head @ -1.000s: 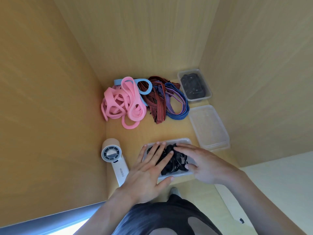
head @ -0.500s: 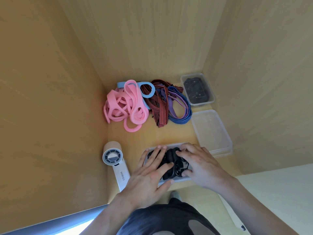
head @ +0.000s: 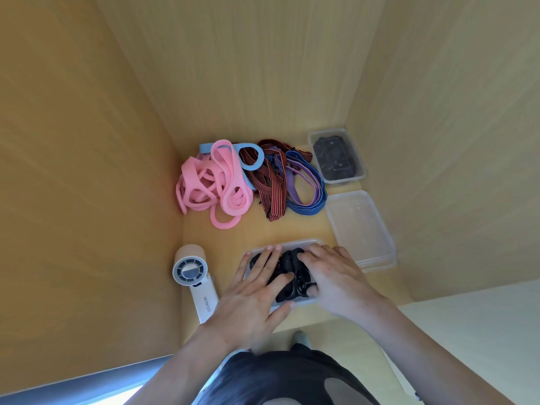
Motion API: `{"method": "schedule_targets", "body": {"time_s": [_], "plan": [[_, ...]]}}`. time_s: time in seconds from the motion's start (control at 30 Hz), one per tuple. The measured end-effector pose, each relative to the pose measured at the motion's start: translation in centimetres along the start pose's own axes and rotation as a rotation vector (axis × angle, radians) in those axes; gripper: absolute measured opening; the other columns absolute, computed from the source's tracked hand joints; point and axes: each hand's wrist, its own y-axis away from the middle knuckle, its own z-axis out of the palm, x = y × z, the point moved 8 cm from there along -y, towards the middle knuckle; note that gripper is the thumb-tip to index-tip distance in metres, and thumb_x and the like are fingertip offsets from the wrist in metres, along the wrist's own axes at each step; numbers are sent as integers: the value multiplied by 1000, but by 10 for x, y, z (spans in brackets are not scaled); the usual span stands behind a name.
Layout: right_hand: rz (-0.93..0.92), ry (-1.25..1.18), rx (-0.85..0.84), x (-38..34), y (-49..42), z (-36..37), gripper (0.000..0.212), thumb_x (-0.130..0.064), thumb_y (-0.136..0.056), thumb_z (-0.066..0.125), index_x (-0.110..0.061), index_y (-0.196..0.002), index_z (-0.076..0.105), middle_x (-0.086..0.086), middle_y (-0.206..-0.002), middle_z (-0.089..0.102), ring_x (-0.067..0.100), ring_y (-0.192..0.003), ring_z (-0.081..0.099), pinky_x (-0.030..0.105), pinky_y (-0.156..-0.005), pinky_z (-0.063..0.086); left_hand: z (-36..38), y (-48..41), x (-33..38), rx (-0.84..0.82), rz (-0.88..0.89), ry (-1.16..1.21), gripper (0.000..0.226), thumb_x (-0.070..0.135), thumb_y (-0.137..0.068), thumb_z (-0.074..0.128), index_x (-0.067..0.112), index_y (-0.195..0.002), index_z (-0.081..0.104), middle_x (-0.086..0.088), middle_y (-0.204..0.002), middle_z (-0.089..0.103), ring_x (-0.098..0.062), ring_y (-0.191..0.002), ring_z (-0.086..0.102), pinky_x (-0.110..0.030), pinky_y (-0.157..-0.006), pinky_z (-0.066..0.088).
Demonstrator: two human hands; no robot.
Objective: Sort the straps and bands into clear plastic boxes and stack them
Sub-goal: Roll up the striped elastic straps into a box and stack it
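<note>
A clear plastic box sits at the near edge of the wooden shelf, filled with black straps. My left hand lies flat over the box's left side, fingers straight, pressing on the straps. My right hand covers the right side and presses the straps down with its fingers. Behind lie pink bands, a light blue band, red-striped straps and blue-striped straps. At the back right stands another clear box holding black items.
Clear empty boxes, stacked, sit along the right wall. A white handheld fan lies at the left, close to my left hand. Wooden walls close the shelf on the left, back and right.
Both hands have drawn closer together over the near box, the right hand sliding left onto the black straps. The box and the loose bands have stayed put.
</note>
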Motion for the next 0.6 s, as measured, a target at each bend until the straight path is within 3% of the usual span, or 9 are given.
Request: {"method": "schedule_targets", "body": {"time_s": [0.37,0.43,0.53,0.6], "plan": [[11,-203,55,9,13,-7,58,-30,-88,70,-27,-141,48,-14,-135,46,11,-129,42,29,-109,32,-13,-4,8,73,-43,105,53,54,-97,30,27,-141,45,-2,-170,1,-9,-153,-19,-46,-125,-4],[23,-294,120,15,20,-15,44,-29,-89,69,-27,-131,58,-16,-128,51,9,-123,47,27,-106,35,-16,-6,11,107,-51,145,53,52,-97,32,25,-139,48,-1,-169,10,-9,-154,-14,-43,-126,-3],[141,-437,341,38,31,-34,13,-17,-85,72,-24,-95,68,-13,-101,58,15,-101,58,33,-89,45,-21,-10,15,156,-62,204,49,47,-97,37,23,-138,51,0,-166,20,-9,-155,-5,-37,-126,-2],[295,-430,461,61,37,-38,14,-9,-82,73,-20,-81,66,-7,-92,57,24,-94,60,39,-84,46,-21,-13,17,177,-69,207,46,43,-98,41,23,-138,51,2,-166,21,-8,-155,-4,-33,-126,-4]]}}
